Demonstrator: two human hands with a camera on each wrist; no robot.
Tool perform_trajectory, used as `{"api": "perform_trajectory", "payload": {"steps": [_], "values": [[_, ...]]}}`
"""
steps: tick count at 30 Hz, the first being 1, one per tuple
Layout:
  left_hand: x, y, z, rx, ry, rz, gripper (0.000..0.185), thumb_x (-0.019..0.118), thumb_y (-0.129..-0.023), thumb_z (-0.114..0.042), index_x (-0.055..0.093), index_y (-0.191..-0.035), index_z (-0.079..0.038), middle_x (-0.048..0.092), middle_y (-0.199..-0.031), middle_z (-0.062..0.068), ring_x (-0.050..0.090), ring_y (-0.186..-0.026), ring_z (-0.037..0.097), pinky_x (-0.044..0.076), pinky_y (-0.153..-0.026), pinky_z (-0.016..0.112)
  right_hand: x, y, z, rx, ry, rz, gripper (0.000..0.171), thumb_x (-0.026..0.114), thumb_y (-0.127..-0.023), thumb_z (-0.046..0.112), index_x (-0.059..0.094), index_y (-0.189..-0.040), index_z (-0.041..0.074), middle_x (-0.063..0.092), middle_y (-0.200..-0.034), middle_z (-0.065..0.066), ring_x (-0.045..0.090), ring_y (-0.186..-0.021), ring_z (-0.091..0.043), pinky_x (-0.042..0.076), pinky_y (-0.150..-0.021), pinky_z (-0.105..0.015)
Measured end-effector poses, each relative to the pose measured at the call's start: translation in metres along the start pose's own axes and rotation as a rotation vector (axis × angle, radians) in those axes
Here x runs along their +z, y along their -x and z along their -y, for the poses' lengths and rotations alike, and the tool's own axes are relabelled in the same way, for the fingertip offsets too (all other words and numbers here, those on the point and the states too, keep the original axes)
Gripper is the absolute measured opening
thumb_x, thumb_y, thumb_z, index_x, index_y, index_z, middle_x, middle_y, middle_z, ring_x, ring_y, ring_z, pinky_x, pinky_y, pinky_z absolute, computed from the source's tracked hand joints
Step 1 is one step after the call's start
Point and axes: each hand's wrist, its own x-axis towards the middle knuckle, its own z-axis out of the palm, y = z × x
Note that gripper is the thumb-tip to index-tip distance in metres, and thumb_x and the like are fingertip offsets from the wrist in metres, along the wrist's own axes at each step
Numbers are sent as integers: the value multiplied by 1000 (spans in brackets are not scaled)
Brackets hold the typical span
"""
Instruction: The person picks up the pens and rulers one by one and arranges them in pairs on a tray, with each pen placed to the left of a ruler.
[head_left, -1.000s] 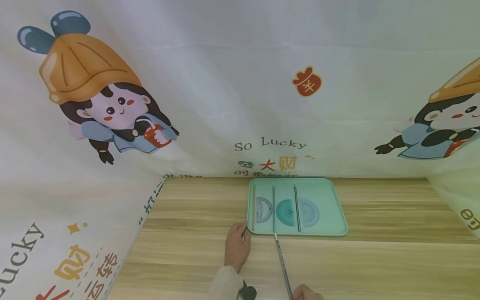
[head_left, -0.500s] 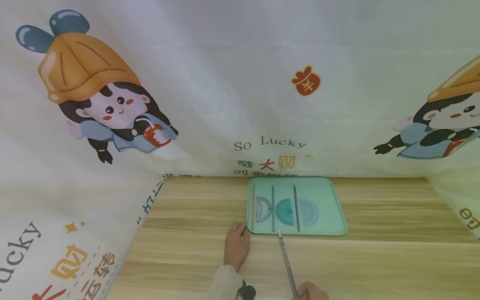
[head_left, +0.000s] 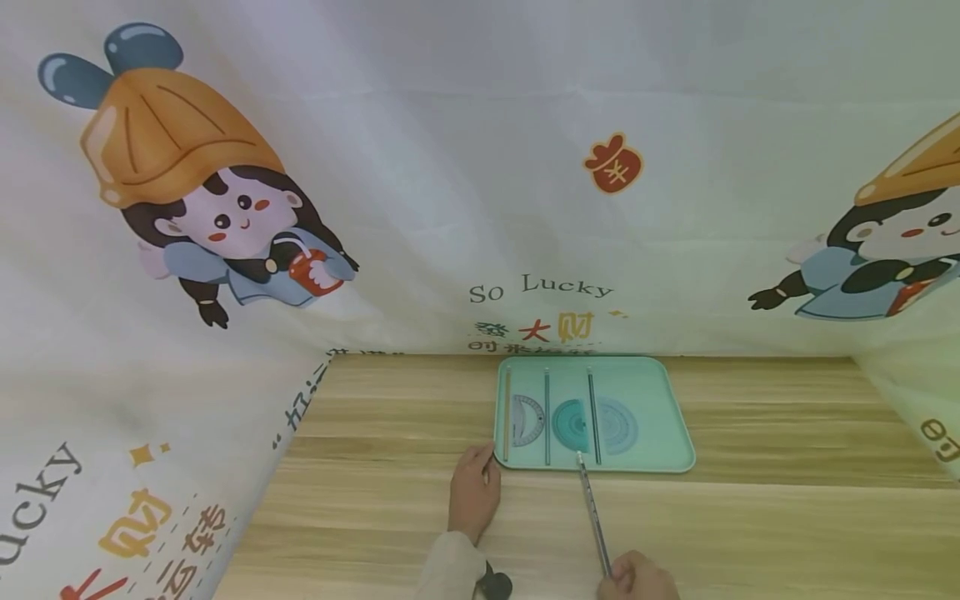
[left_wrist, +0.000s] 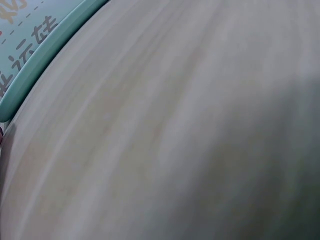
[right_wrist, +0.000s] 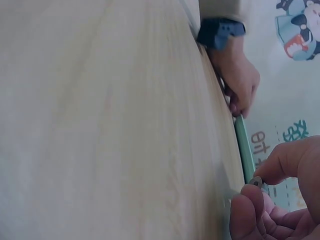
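My right hand (head_left: 639, 577) pinches a dark patterned pencil (head_left: 593, 508) near its lower end. In the right wrist view the pencil's end (right_wrist: 257, 181) shows between thumb and finger. Its far tip reaches over the front rim of a mint-green tray (head_left: 663, 412), by the teal protractor (head_left: 572, 426). At the tray's front left corner my left hand (head_left: 475, 493) holds the rim. Three pencils lie lengthwise in the tray: a tan one (head_left: 507, 417), a blue-grey one (head_left: 547, 417) and a dark one (head_left: 595, 417). A clear protractor (head_left: 528, 421) and a pale blue protractor (head_left: 621, 425) lie between and beside them.
The tray rests on a wood-grain table (head_left: 772, 417), close to the printed cloth (head_left: 420, 208) behind it. More of this cloth hangs at the left and right sides. A dark band (right_wrist: 220, 32) circles my left wrist.
My right hand has moved forward and to the right with the pencil, and the pencil's tip has passed from in front of the rim to over the tray. My left hand stays put.
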Motion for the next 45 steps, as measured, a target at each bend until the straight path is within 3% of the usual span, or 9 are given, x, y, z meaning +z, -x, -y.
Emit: {"api": "perform_trajectory", "payload": {"steps": [10,18,45], "values": [[0,1,0,-4,-3,0,33,50,-95,-12,61,-124,-3,64,-114,7,61,-110,22,53,-97,34,-15,-2,1,-15,-47,-134,12,63,-74,13,59,-80,3,54,-63,-2,51,-57,-15,44,-51,-24],[1,0,-2,-8,-5,-3,32,50,-95,-12,61,-124,-3,64,-114,8,61,-110,21,53,-97,34,-19,-5,1,-5,-44,-105,14,63,-77,12,59,-84,1,54,-65,-3,50,-58,-16,43,-52,-25],[1,0,0,12,-11,-10,32,51,-94,-11,62,-123,-2,64,-113,7,61,-110,22,53,-97,35,-30,-10,-1,-1,-25,-133,18,64,-75,16,60,-84,0,56,-65,-3,50,-60,-15,43,-53,-24]]}}
